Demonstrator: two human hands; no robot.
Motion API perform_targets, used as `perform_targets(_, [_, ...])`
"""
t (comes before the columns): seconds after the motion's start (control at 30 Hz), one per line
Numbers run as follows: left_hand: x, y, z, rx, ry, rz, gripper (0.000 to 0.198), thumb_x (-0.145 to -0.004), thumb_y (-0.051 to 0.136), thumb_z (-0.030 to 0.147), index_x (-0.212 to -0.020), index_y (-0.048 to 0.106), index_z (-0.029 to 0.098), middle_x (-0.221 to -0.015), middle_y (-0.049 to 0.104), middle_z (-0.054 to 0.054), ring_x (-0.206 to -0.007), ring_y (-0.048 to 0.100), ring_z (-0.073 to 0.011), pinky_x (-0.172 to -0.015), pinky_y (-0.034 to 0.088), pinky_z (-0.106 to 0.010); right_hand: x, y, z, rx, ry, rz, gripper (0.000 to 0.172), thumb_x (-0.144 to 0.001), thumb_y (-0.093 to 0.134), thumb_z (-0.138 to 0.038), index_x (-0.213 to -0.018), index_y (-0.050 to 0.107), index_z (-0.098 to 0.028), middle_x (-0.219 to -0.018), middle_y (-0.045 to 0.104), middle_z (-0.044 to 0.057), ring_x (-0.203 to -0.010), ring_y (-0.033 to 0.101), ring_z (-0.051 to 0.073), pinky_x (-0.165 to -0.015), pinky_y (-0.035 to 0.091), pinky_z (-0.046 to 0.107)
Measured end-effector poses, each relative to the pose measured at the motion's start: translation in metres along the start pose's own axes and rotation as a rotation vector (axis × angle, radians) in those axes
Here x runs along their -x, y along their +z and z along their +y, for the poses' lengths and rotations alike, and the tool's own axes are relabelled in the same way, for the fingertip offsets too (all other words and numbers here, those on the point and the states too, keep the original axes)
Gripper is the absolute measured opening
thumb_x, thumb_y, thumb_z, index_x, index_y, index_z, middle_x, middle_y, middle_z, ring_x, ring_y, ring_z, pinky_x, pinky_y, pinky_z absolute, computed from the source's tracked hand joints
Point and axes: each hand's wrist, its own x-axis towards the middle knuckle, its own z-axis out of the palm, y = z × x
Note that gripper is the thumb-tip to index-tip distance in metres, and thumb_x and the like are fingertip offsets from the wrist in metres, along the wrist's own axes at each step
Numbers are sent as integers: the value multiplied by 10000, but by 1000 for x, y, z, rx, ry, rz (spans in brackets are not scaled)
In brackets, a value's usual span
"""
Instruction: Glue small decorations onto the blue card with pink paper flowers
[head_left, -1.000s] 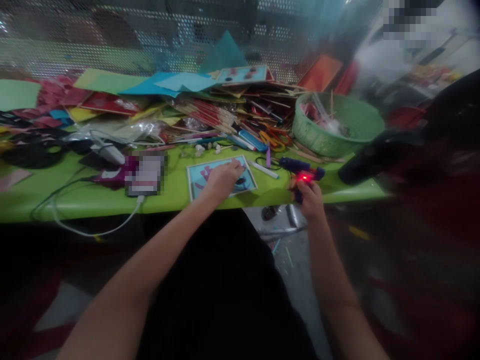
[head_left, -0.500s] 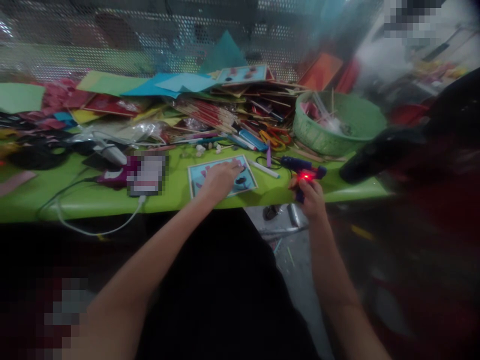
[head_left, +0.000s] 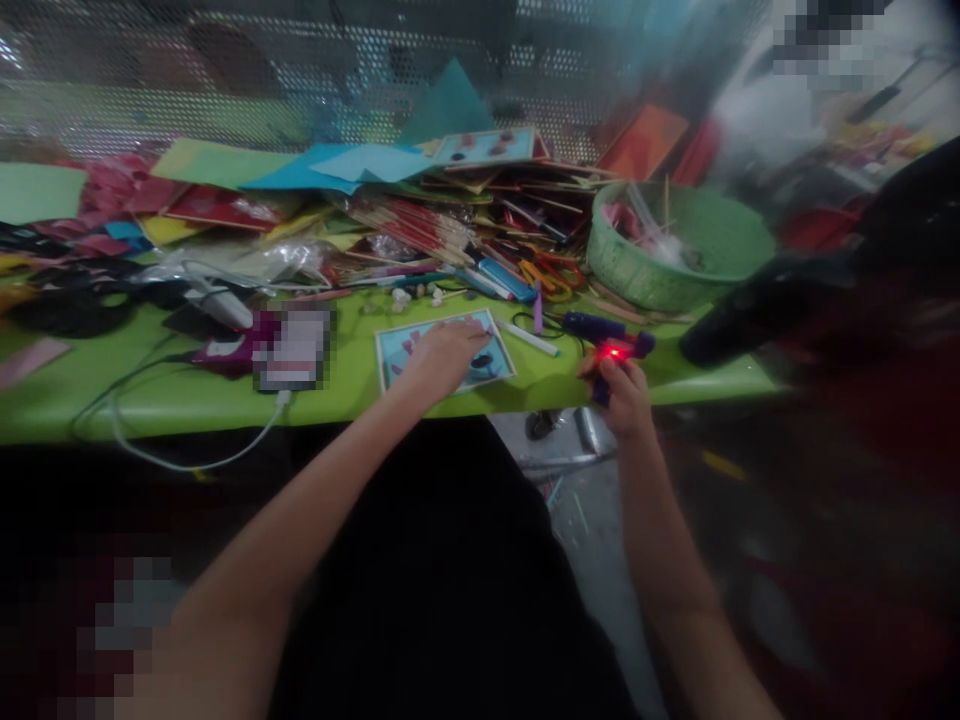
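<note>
One small card (head_left: pixel 393 350), pale-edged and blue with pink and dark shapes on its face, lies near the front edge of a green table (head_left: pixel 349 375) under a worker's left hand (head_left: pixel 441 358). The hand is palm down over the card's middle, its fingers reaching toward the upper right corner; whether the fingertips grip a piece cannot be told.

At the card's right, the right hand (head_left: pixel 627 398) is closed around the handle of a dark blue glue gun (head_left: pixel 595 326), a red light glowing on it just above the thumb. The gun's barrel lies roughly level over the table's front part.

Between card and gun are a white marker (head_left: pixel 531 339) and a purple stick (head_left: pixel 538 312). Small white bits (head_left: pixel 402 297) sit just behind the card. To the left, a blurred-out phone (head_left: pixel 294 348) with a white cable (head_left: pixel 169 466) at its near end adjoins a maroon object (head_left: pixel 227 354).

Farther back, orange-handled scissors (head_left: pixel 553 284), thin sticks (head_left: pixel 420 228) and blue paper (head_left: pixel 300 170) form a long heap, topped by a second card (head_left: pixel 487 148). A green tub (head_left: pixel 637 275) stands behind the gun, to its right.
</note>
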Motion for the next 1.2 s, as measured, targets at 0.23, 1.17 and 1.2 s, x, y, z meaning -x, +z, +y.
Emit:
perform_targets(0.23, [-2,5,-3,4,-29,-8,443,-921,451,80,-1232,731,225,-1316,713,-92,-1184,649,-266,-1025,458,-406,-4,1,0,-28,-8,61,422,-756,729,-619,-785,693,-199,-685,666,22,-519,520,112,-477,404,255])
perform_targets(1.17, [-22,-13,51,1262,-243,121,509,-943,528,546,-1283,687,201,-1349,689,-126,-1278,613,-309,-1113,436,-478,-45,47,-45,-187,169,295,445,-732,702,-516,-1069,670,-227,-757,720,-2,-599,622,131,-387,318,197])
perform_targets(1.2, [-28,-16,56,1349,-277,117,517,-928,552,562,-1272,692,203,-1341,692,-124,-1279,611,-308,-1112,435,-469,-46,59,-45,-218,166,297,462,-739,702,-502,-1121,671,-244,-835,745,2,-681,665,144,-444,415,200])
